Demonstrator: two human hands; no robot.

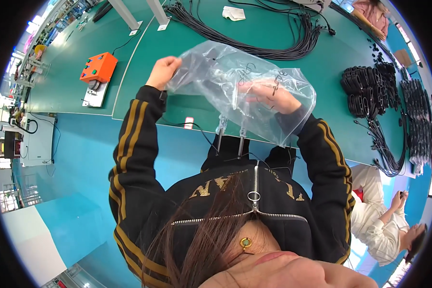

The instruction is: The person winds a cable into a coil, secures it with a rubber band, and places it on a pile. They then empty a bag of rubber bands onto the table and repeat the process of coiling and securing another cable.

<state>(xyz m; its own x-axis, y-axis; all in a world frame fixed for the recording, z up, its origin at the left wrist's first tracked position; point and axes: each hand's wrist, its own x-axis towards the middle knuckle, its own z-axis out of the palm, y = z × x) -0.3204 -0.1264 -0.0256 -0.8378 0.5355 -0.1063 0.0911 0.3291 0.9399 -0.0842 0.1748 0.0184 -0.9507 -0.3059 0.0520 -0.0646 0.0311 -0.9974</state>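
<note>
A large clear plastic bag (pixel 211 72) with dark handwriting on it is spread above the green table's near edge. My left hand (pixel 164 71) is closed on the bag's left edge, fingers pinched together. My right hand (pixel 271 95) shows through the plastic at the bag's right part, its fingers stretched out to the left. I cannot tell whether it is inside the bag or behind it. Below the bag, two metal rods (pixel 242 139) with clear wrapping at their tops stand at the table edge.
A long bundle of black cables (pixel 254 48) curves across the table's far side, near a white scrap (pixel 233 13). Coiled black cables (pixel 367 91) lie at the right. An orange control box (pixel 99 67) stands at the left. Two other people are at the right.
</note>
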